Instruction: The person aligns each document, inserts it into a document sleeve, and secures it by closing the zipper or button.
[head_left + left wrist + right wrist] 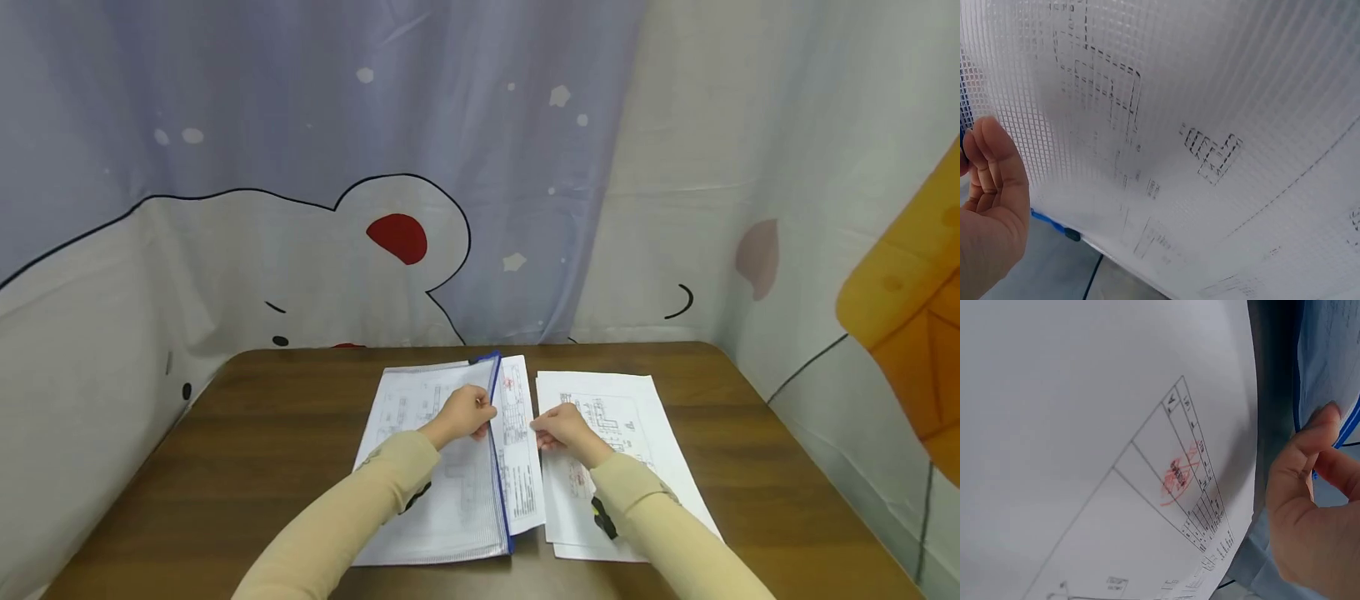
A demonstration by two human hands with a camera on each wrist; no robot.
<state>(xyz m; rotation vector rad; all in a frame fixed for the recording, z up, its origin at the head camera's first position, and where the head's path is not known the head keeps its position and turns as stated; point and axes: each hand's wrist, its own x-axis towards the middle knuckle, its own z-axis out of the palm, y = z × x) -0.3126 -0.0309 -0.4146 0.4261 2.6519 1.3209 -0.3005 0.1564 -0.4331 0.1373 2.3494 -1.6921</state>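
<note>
A clear ribbed zip folder (450, 500) with a blue edge lies left of centre, drawings showing through it. My left hand (468, 412) pinches its blue-edged opening; in the left wrist view that hand (997, 194) is at the folder's edge. A printed sheet (521, 467) sticks out of the folder's right side. My right hand (562, 429) pinches this sheet's right edge between thumb and fingers, and in the right wrist view the hand (1313, 494) holds it beside the blue edge. How far the sheet reaches inside is hidden.
A stack of loose printed sheets (675, 492) lies under my right forearm, its edges slightly uneven; one sheet bears a red stamp (1179, 475). The brown table (247, 450) extends around the papers. A patterned curtain (510, 167) hangs behind the table and at its sides.
</note>
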